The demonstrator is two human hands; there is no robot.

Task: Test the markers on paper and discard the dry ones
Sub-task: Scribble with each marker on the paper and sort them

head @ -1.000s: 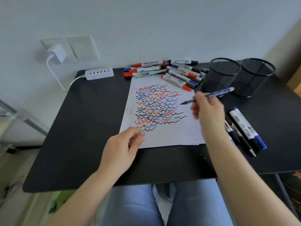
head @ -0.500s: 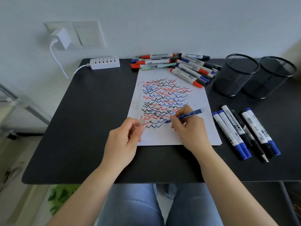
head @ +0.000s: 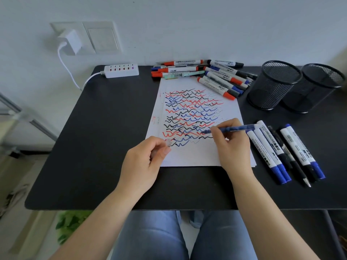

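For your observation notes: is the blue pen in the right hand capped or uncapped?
Uncapped: the blue pen shows a bare tip on the paper; the left hand pinches a small clear cap.

A blue pen [head: 231, 129] is held tip-down on the scribbled paper [head: 197, 154]; capped markers [head: 217, 81] are piled behind it.

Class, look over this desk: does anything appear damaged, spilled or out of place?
Nothing is damaged or spilled. One oddity: both black mesh pen cups look empty while the markers lie loose on the black table, some overlapping the top edge of the white scribbled paper.
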